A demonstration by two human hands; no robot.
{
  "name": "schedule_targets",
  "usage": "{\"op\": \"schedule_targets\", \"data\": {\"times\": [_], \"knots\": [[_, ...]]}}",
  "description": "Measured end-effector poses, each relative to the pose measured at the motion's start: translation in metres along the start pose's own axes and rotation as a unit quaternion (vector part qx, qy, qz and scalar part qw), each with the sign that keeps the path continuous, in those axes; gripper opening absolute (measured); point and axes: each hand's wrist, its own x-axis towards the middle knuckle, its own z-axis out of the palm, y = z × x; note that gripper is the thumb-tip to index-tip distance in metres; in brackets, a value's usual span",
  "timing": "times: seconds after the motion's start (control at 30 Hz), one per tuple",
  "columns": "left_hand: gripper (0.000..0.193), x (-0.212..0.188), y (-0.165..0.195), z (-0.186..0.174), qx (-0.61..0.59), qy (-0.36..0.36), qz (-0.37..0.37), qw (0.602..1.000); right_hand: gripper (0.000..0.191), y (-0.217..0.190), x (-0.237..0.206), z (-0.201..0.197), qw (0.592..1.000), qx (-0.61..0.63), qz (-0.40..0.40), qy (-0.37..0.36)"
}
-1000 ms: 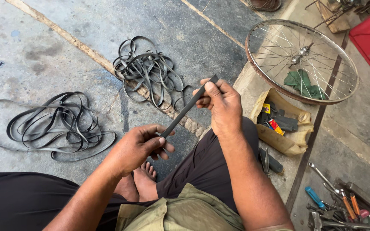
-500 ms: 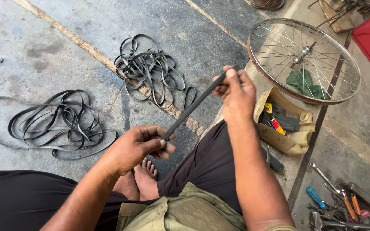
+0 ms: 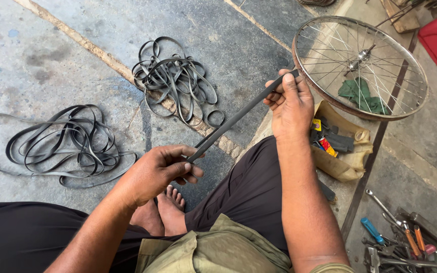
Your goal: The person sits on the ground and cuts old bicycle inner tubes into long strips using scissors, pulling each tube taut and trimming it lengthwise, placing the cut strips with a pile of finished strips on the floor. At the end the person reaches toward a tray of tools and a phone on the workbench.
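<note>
Here the left hand (image 3: pixel 160 172) pinches the near end of a black rubber strip (image 3: pixel 241 116), while the right hand (image 3: pixel 292 103) grips its far end, so the strip runs taut and slanted between them above the floor (image 3: pixel 77 50). Just beyond the right hand lies a bicycle wheel (image 3: pixel 360 65). Two heaps of rubber bands (image 3: pixel 175 81) lie on the floor, and tools (image 3: pixel 400 237) sit at its lower right corner.

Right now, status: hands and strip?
Left hand and right hand grip opposite ends of the black rubber strip, stretched taut. Nothing between them.
</note>
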Motion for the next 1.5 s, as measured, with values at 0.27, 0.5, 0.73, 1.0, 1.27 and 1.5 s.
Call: {"op": "schedule_targets", "data": {"times": [0.27, 0.5, 0.73, 1.0, 1.27, 1.5], "knots": [[0.027, 0.01, -0.011, 0.0, 0.037, 0.008, 0.035, 0.999, 0.018, 0.001, -0.02, 0.025, 0.998, -0.021, 0.023, -0.054], [0.023, 0.014, -0.017, 0.013, -0.019, -0.023, 0.029, 0.999, 0.018, 0.008, -0.042, 0.05, 0.988, -0.065, 0.065, -0.123], [0.025, 0.006, -0.016, 0.023, -0.06, -0.01, 0.027, 0.998, 0.019, 0.02, -0.057, 0.067, 0.969, -0.17, 0.081, -0.158], [0.036, 0.003, -0.019, 0.022, -0.141, -0.017, -0.022, 0.99, 0.027, 0.018, -0.06, 0.073, 0.957, -0.258, 0.061, -0.118], [0.035, 0.001, -0.019, 0.024, -0.143, -0.026, -0.002, 0.989, 0.025, 0.027, -0.056, 0.069, 0.96, -0.245, 0.073, -0.112], [0.035, 0.009, -0.028, 0.022, -0.107, 0.003, -0.009, 0.994, 0.023, 0.031, -0.052, 0.061, 0.971, -0.19, 0.063, -0.132]]}}
